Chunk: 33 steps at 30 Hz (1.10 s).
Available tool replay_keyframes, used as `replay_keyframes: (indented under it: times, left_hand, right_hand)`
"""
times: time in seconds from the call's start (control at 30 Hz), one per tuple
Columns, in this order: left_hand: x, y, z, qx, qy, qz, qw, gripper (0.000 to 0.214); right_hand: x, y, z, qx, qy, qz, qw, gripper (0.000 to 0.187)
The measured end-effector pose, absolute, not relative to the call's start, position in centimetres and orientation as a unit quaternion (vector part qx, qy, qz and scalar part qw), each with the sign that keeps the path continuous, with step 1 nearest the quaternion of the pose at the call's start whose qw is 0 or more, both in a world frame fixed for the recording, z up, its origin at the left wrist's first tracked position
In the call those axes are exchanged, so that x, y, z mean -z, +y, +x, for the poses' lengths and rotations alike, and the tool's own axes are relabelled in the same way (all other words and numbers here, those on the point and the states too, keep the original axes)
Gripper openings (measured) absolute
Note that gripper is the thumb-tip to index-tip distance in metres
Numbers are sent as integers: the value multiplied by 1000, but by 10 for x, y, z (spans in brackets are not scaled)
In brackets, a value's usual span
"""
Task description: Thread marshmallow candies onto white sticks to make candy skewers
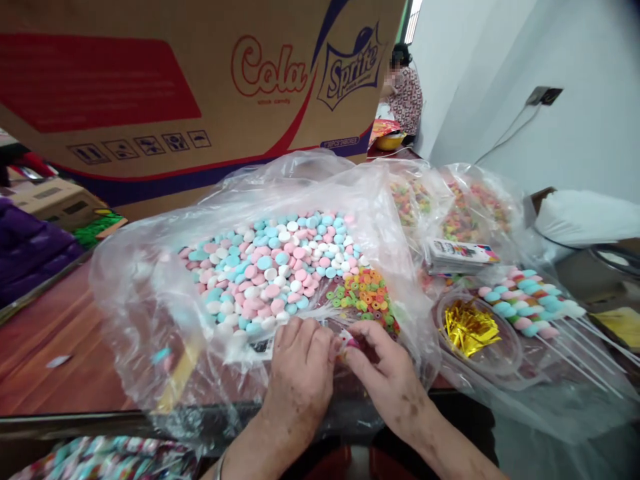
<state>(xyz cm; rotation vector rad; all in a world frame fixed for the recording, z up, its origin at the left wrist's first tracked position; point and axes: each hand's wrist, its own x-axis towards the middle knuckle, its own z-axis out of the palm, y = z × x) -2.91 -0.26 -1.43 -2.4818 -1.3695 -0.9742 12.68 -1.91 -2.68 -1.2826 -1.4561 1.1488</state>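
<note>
Honestly, with the left hand (300, 377) and right hand (393, 383) both pinching one pink candy (349, 344) at the tabletop's (65, 340) near edge, I'd keep it low over the bag (150, 300) so a slip lands on plastic.

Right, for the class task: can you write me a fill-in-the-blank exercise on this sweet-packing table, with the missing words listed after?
1. The large clear plastic bag holds round pastel sweets in pink, white and ____.
2. The shiny foil twists in the clear round plastic tub are ____ in colour.
3. The brown cardboard box behind the bag reads "Cola" and "____".

Missing words: blue; gold; Sprite.
</note>
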Motion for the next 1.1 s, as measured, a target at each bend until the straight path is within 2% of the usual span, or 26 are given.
replay_keyframes:
  times: [0.1, 0.2, 0.23, 0.27, 0.33, 0.47, 0.53, 0.67, 0.8, 0.93, 1.1]
  left_hand:
    - [13, 0, -21, 349, -440, -826, 42, 8]
    - [3, 6, -18, 355, -424, -832, 37, 35]
    - [-2, 9, -18, 338, -419, -842, 20, 36]
    - [-6, 11, -18, 310, -416, -855, -12, 28]
    - [-15, 17, -18, 245, -428, -862, -117, 7]
    - [-23, 25, -21, 142, -471, -771, -405, 19]
    - [-22, 27, -22, 123, -465, -728, -489, 22]
    - [-18, 28, -21, 127, -440, -743, -488, 30]
    - [-15, 24, -17, 123, -435, -752, -480, 39]
    - [-12, 20, -17, 161, -414, -732, -516, 22]
    - [-4, 20, -19, 173, -425, -773, -437, 33]
  right_hand:
    - [29, -9, 138, -444, -587, -529, 423, 18]
    - [26, -6, 153, -440, -591, -550, 394, 20]
    - [24, -6, 158, -443, -597, -549, 381, 20]
    - [21, -6, 161, -446, -604, -547, 370, 21]
    - [18, -7, 167, -454, -611, -540, 359, 21]
    - [15, -9, 174, -462, -606, -531, 370, 16]
    - [15, -9, 177, -457, -616, -521, 375, 16]
    - [16, -11, 182, -405, -650, -515, 385, 20]
    - [21, -12, 183, -337, -678, -524, 390, 36]
    - [23, -12, 183, -300, -683, -531, 401, 41]
    - [18, -11, 183, -282, -681, -543, 403, 45]
